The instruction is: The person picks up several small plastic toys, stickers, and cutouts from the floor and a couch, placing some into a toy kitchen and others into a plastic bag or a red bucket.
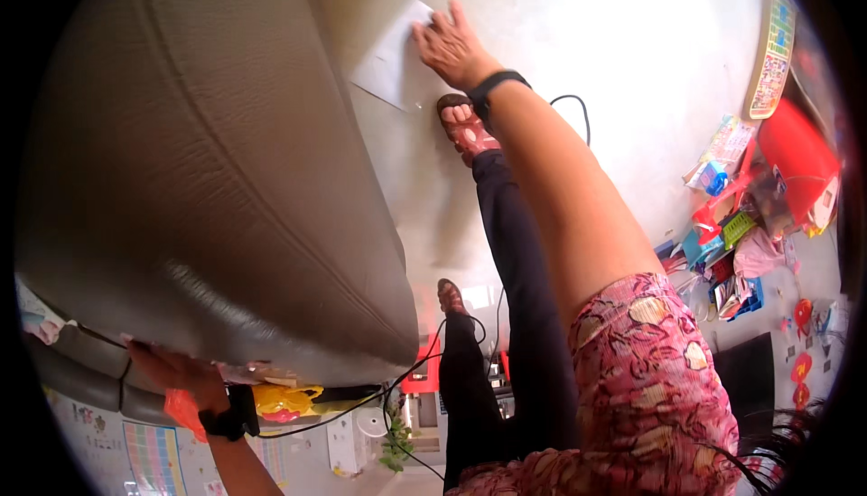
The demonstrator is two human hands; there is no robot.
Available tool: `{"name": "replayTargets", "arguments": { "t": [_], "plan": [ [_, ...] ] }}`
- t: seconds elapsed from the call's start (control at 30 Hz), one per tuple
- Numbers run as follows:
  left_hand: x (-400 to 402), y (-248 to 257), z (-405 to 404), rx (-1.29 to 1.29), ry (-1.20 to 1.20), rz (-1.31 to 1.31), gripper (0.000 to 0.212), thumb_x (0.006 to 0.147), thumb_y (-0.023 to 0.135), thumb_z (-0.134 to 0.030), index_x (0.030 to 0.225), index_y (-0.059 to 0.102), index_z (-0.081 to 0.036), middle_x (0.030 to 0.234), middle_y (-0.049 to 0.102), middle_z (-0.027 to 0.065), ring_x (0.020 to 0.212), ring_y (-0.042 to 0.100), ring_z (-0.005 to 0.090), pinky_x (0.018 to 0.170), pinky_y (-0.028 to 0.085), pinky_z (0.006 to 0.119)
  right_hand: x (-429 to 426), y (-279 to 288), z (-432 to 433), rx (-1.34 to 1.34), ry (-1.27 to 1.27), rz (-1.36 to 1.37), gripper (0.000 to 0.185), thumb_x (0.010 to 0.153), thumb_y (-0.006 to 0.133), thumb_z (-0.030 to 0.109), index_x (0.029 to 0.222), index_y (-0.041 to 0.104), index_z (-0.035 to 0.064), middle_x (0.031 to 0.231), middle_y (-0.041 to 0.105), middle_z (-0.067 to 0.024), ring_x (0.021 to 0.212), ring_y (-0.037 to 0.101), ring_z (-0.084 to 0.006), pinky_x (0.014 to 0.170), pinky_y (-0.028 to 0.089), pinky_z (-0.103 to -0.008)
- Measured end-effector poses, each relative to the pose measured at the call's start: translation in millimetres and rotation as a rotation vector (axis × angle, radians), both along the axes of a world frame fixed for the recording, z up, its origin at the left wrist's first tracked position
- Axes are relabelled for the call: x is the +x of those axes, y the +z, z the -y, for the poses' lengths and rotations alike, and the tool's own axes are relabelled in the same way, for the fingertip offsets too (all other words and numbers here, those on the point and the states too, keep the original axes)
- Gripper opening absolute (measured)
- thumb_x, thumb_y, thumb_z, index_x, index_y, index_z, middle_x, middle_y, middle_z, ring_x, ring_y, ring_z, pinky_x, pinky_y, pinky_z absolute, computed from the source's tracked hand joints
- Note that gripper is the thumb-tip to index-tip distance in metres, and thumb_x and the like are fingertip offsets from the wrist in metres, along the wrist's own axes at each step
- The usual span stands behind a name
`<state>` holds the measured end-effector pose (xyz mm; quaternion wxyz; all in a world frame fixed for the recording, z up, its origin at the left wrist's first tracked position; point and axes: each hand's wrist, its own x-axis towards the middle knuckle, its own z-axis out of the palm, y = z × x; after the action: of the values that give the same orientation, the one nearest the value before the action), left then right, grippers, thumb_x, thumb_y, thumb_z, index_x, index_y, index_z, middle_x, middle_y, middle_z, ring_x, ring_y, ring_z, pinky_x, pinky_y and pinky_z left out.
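Note:
A white sheet of paper (387, 66) lies on the pale floor beside the base of a brown leather sofa (223, 157). My right hand (448, 49), with a black band at the wrist, is over the paper's right edge, fingers spread; whether the fingertips touch it is unclear. At the lower left, my left hand (169, 373) is at the far side of the sofa's leather surface, beside an orange-red plastic bag (184, 413). Its fingers are dim and partly blurred, so their hold cannot be made out. A black device is strapped to that wrist.
Black cables (413, 366) run past my legs and over the floor. Sandals (467, 127) are on my feet. On the right stand a red container (799, 157), a green basket (737, 230) and scattered small items. A yellow plastic bag (288, 399) lies near the left wrist.

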<state>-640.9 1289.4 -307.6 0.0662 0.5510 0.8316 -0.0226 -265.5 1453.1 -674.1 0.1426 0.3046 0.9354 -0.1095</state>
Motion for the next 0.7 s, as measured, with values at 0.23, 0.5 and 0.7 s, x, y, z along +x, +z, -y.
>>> {"name": "replayTargets", "arguments": {
  "t": [0.23, 0.5, 0.7],
  "plan": [
    [-10, -7, 19, -0.021, -0.05, -0.12, 0.051, 0.094, 0.035, -0.03, 0.13, 0.028, 0.006, 0.126, 0.039, 0.0244, 0.112, 0.042, 0.0366, 0.097, 0.032, 0.039, 34, 39, 15, -0.146, -0.139, 0.067, 0.053, 0.073, 0.053, 0.007, 0.125, 0.041, 0.0021, 0.115, 0.044, -0.0113, 0.111, 0.04, -0.0278, 0.091, 0.033, -0.0478],
    [3, -14, -1, 0.18, 0.253, 0.139, 0.054, 0.092, 0.038, -0.035, 0.127, 0.033, 0.006, 0.122, 0.043, 0.0212, 0.107, 0.046, 0.0303, 0.095, 0.034, 0.036, 6, 13, -4, -0.138, -0.152, 0.04, 0.041, 0.073, 0.051, 0.008, 0.114, 0.047, 0.0048, 0.097, 0.056, -0.0106, 0.09, 0.052, -0.0252, 0.08, 0.034, -0.0425],
    [1, -12, 5, 0.133, 0.06, -0.008, 0.044, 0.094, 0.037, -0.024, 0.123, 0.038, 0.009, 0.122, 0.045, 0.0243, 0.108, 0.047, 0.0327, 0.093, 0.035, 0.036, 39, 24, 32, -0.308, -0.386, 0.171, 0.016, 0.067, 0.053, 0.011, 0.083, 0.052, 0.0058, 0.068, 0.059, -0.0094, 0.07, 0.056, -0.0273, 0.076, 0.032, -0.0446]
  ]
}}
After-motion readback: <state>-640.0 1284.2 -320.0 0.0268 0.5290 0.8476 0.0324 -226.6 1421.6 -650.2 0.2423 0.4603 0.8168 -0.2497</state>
